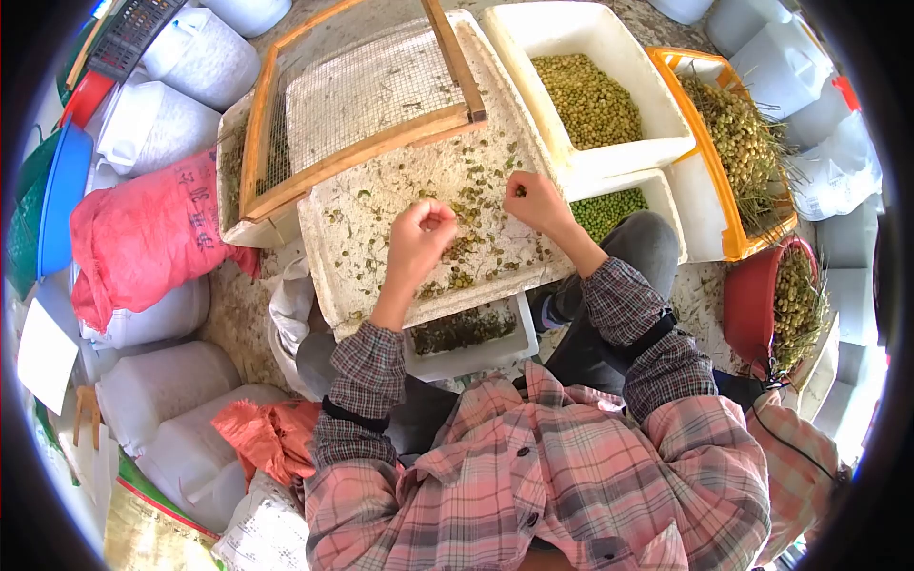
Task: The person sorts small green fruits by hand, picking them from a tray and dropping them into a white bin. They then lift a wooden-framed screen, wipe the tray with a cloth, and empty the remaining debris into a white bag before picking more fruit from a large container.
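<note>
My left hand [422, 240] hovers over a white foam tray [347, 224], its fingers curled together in a pinch. To its right, my right hand [539, 204] is also closed, thumb and fingers curled round. What either hand holds, if anything, is hidden or too small to make out. Small round greenish-brown berries [466, 214] and bits of leaf lie scattered over the tray, mostly between and below the hands. A white tub [466, 362] with dark plant debris sits under the tray's near edge, between my legs.
A wood-framed mesh screen [333, 164] leans across the tray's far left. Right of the tray are a foam box [609, 160] of yellowish berries, a smaller box [671, 228] of green ones, an orange-rimmed crate [731, 214] and a red basin [747, 305] of stemmed bunches. Jugs and a pink sack [143, 238] stand left.
</note>
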Demonstrator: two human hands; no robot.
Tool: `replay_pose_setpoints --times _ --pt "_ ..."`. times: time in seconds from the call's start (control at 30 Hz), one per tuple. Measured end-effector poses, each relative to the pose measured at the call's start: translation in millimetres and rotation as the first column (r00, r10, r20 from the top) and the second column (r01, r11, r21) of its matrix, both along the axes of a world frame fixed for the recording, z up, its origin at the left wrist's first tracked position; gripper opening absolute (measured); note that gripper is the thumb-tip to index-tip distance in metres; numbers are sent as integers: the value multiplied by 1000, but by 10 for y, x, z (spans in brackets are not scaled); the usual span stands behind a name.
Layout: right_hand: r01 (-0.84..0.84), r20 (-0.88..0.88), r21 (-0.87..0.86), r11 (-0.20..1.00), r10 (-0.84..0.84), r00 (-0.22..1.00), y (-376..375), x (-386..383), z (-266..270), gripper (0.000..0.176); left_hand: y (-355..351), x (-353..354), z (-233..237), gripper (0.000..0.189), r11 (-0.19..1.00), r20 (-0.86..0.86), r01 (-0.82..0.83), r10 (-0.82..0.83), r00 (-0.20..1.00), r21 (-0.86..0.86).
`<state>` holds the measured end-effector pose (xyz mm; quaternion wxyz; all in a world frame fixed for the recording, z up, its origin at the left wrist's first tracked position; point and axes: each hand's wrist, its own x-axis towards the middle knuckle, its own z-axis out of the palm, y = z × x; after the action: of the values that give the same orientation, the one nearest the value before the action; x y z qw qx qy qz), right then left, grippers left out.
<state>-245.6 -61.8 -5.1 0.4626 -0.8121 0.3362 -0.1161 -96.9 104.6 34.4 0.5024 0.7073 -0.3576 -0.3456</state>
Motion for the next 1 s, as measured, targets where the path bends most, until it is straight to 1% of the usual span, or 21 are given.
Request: replay_pose_setpoints --times 0.03,0.07,0.1,0.13,0.17,0.2,0.23,0.3,0.33,0.37,0.43,0.47,0.57,0.6,0.67,0.7,0.77,0.8,0.87,0.93,1.0 --pt "9 20 14 1000 -10 1000 4 3 10 13 -25 49 15 4 1000 -101 -18 16 995 -15" --pt "34 86 279 960 -60 995 8 8 24 13 -45 80 33 4 999 -199 -36 29 980 -30" --pt "36 135 526 850 -125 983 49 12 103 13 -60 60 77 5 1000 -175 -12 9 985 -17" --pt "16 164 734 679 -200 966 103 15 172 14 -79 7 132 5 1000 -152 12 -12 988 -3" --pt "-5 161 833 553 -233 959 181 38 221 15 -97 -44 156 6 999 -130 34 -32 991 13" --pt "-30 151 910 413 -265 952 281 74 264 16 -119 -75 106 5 997 -53 65 -63 997 36" --pt "-58 137 964 261 -295 946 362 97 284 17 -126 -103 45 5 998 24 59 -59 998 -6" --pt "-94 150 979 178 -330 932 424 107 116 19 -119 -148 -31 6 994 176 56 -40 984 -89" --pt "-101 149 983 150 -354 923 416 91 52 19 -70 -136 -16 9 995 269 42 -17 963 -87" --pt "-108 147 987 122 -379 914 398 63 -10 20 -13 -98 -37 10 998 296 50 -37 955 -39" --pt "-85 140 985 151 -407 903 318 9 -12 20 112 -15 -135 10 996 348 64 -81 934 59" --pt "-73 137 984 165 -421 897 285 1 -8 20 191 -28 -187 12 985 302 133 -160 940 108" --pt "-47 121 983 178 -429 895 237 38 97 17 309 -182 -96 18 847 360 243 -438 824 473" --pt "29 124 916 400 -350 928 231 59 101 15 347 -228 -135 21 868 492 221 -443 750 445" --pt "114 66 623 774 -198 978 243 105 100 12 337 -225 -210 16 879 526 251 -448 723 404" --pt "100 61 521 847 -153 986 258 122 103 11 338 -221 -235 14 884 542 267 -450 710 384" --pt "48 35 294 955 -61 998 268 164 116 7 377 -160 -307 11 928 636 200 -361 682 313" --pt "44 59 211 977 -58 997 259 178 47 7 401 -109 -319 10 947 680 167 -313 663 274" --pt "44 107 46 998 -49 993 243 173 -180 7 435 34 -279 8 957 661 43 -230 714 287" --pt "2 59 3 1000 -2 998 252 161 -175 6 395 121 -146 11 939 654 -47 -199 730 340" --pt "-53 -5 -85 995 53 999 270 168 -166 4 315 167 -185 11 979 663 21 -154 733 204"
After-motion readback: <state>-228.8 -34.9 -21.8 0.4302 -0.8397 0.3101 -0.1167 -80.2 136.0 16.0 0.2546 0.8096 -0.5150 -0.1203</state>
